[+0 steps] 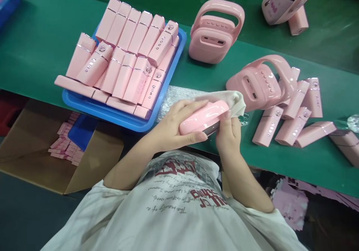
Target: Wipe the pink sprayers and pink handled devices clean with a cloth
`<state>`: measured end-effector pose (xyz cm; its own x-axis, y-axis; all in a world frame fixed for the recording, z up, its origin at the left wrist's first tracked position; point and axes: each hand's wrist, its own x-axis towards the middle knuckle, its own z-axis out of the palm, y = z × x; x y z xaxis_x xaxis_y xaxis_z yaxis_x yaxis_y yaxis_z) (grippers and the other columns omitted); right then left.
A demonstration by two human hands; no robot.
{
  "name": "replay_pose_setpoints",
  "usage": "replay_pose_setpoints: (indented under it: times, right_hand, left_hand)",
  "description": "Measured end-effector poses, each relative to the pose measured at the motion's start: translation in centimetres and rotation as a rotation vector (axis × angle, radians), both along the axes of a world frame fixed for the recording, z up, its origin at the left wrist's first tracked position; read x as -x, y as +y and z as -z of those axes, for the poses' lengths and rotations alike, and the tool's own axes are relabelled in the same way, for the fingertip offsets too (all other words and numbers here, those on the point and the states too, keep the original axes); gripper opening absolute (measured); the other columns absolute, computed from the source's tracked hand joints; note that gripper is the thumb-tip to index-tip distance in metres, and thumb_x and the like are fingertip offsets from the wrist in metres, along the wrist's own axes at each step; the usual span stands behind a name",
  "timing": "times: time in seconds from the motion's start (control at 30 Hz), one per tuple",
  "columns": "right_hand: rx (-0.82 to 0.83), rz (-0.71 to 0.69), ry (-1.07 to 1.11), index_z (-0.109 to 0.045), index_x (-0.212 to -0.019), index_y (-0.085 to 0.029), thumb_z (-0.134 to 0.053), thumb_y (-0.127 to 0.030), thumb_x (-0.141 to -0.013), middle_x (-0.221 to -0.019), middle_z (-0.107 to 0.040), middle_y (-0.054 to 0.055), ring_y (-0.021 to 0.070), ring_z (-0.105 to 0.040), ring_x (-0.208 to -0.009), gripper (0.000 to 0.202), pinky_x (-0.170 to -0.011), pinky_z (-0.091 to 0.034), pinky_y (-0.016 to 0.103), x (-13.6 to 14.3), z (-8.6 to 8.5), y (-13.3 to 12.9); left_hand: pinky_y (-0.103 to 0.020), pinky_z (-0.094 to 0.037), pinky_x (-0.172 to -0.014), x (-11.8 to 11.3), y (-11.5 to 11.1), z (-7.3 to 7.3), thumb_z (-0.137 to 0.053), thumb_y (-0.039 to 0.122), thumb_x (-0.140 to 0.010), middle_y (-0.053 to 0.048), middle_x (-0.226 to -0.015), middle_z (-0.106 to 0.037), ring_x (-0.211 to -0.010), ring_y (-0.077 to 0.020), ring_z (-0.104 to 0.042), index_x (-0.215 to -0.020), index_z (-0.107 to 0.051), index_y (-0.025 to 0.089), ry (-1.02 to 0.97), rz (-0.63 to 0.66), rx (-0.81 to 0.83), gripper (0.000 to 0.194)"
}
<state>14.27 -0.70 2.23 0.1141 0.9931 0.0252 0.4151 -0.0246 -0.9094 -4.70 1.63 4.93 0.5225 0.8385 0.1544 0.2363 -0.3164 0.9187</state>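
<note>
In front of my chest I hold a glossy pink portable speaker [206, 117], tilted, with part of its dark front panel showing below. My left hand [175, 126] wraps over its left end, thumb along the near side. My right hand [228, 133] closes on the right end, thumb at the edge, with its other fingers mostly hidden. A white cloth [237, 103] bunches behind the speaker and against my right fingertips; whether they pinch it, I cannot tell. Under and behind my hands lies clear plastic wrap [178, 98] on the green table.
At left stands a blue tray [165, 94] stacked with pink microphone-like boxes [126, 30]. Two pink speakers [211, 38] with handles are beyond my hands; another [280, 2] is far right. Loose pink boxes [267, 126] lie right. A cardboard box [95, 157] sits below the table edge.
</note>
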Motion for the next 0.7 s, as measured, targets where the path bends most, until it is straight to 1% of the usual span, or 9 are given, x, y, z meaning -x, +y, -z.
replay_pose_setpoints:
  times: [0.1,0.2,0.27,0.33,0.4,0.5,0.6,0.67,0.7]
  right_hand:
    - [0.015,0.026,0.012,-0.066,-0.111,-0.019,-0.03,-0.062,-0.096,-0.102,-0.069,0.011,0.0273,-0.067,-0.097,0.058,-0.082,-0.056,0.038,0.6,-0.7,0.5]
    - [-0.043,0.117,0.003,-0.068,-0.102,-0.017,-0.039,-0.057,-0.096,-0.093,-0.07,0.009,0.0264,-0.067,-0.092,0.049,-0.079,-0.056,0.037,0.9,-0.9,0.5]
    - [-0.146,0.161,0.041,-0.069,-0.107,-0.018,-0.047,-0.051,-0.095,-0.101,-0.071,0.008,0.0261,-0.067,-0.1,0.042,-0.085,-0.056,0.037,1.1,-0.7,0.4]
    - [-0.24,0.176,0.141,-0.069,-0.113,-0.02,-0.054,-0.047,-0.093,-0.109,-0.07,0.006,0.025,-0.065,-0.107,0.036,-0.092,-0.055,0.037,1.2,-0.2,0.4]
    - [-0.255,0.15,0.276,-0.07,-0.111,-0.023,-0.057,-0.044,-0.093,-0.108,-0.071,0.004,0.0234,-0.066,-0.107,0.031,-0.096,-0.054,0.038,1.2,0.4,0.5]
    - [-0.245,0.092,0.434,-0.072,-0.107,-0.026,-0.059,-0.04,-0.093,-0.104,-0.073,0.0,0.0207,-0.068,-0.104,0.023,-0.097,-0.055,0.037,0.9,0.8,0.7]
    - [-0.325,-0.03,0.464,-0.068,-0.12,-0.029,-0.055,-0.034,-0.096,-0.118,-0.07,0.0,0.0218,-0.063,-0.119,0.028,-0.108,-0.049,0.041,0.5,0.2,0.8]
    - [-0.372,-0.124,0.423,-0.063,-0.13,-0.03,-0.049,-0.03,-0.099,-0.132,-0.064,0.001,0.0237,-0.053,-0.132,0.034,-0.116,-0.041,0.047,0.2,-0.6,0.6]
    - [-0.398,-0.16,0.362,-0.061,-0.132,-0.031,-0.046,-0.029,-0.1,-0.136,-0.061,0.0,0.0241,-0.049,-0.136,0.035,-0.118,-0.037,0.05,0.0,-1.1,0.4]
  left_hand:
    - [-0.045,-0.042,-0.112,-0.9,0.0,0.9,-0.056,0.069,-0.083,-0.013,-0.137,-0.055,-0.13,-0.0318,-0.052,-0.129,-0.061,0.021,-0.251,-0.034,0.024,0.067]
    - [-0.043,-0.046,-0.109,-1.7,0.1,1.5,-0.057,0.069,-0.082,-0.01,-0.133,-0.062,-0.127,-0.03,-0.056,-0.125,-0.064,0.022,-0.382,-0.14,0.043,0.065]
    - [-0.042,-0.047,-0.106,-2.0,0.1,1.5,-0.059,0.066,-0.082,-0.008,-0.13,-0.066,-0.123,-0.0287,-0.06,-0.124,-0.066,0.023,-0.433,-0.22,0.055,0.06]
    - [-0.041,-0.048,-0.104,-2.1,0.2,1.3,-0.059,0.063,-0.085,-0.007,-0.128,-0.068,-0.121,-0.0275,-0.062,-0.121,-0.068,0.024,-0.459,-0.294,0.111,0.054]
    - [-0.039,-0.048,-0.104,-2.2,0.3,0.9,-0.059,0.062,-0.086,-0.008,-0.126,-0.069,-0.121,-0.0276,-0.062,-0.117,-0.071,0.024,-0.491,-0.348,0.213,0.05]
    - [-0.04,-0.051,-0.101,-2.2,0.6,0.3,-0.055,0.066,-0.086,-0.01,-0.116,-0.073,-0.121,-0.0295,-0.062,-0.111,-0.073,0.02,-0.598,-0.328,0.455,0.055]
    - [-0.043,-0.054,-0.095,-2.3,0.8,0.2,-0.049,0.073,-0.084,-0.01,-0.102,-0.077,-0.115,-0.0305,-0.066,-0.104,-0.074,0.018,-0.661,-0.315,0.639,0.064]
    - [-0.042,-0.056,-0.092,-2.4,0.8,0.3,-0.049,0.076,-0.082,-0.01,-0.094,-0.077,-0.109,-0.03,-0.069,-0.1,-0.075,0.018,-0.674,-0.348,0.695,0.065]
    - [-0.041,-0.057,-0.09,-2.4,0.8,0.3,-0.05,0.075,-0.082,-0.009,-0.092,-0.077,-0.106,-0.0292,-0.07,-0.1,-0.075,0.019,-0.681,-0.361,0.714,0.064]
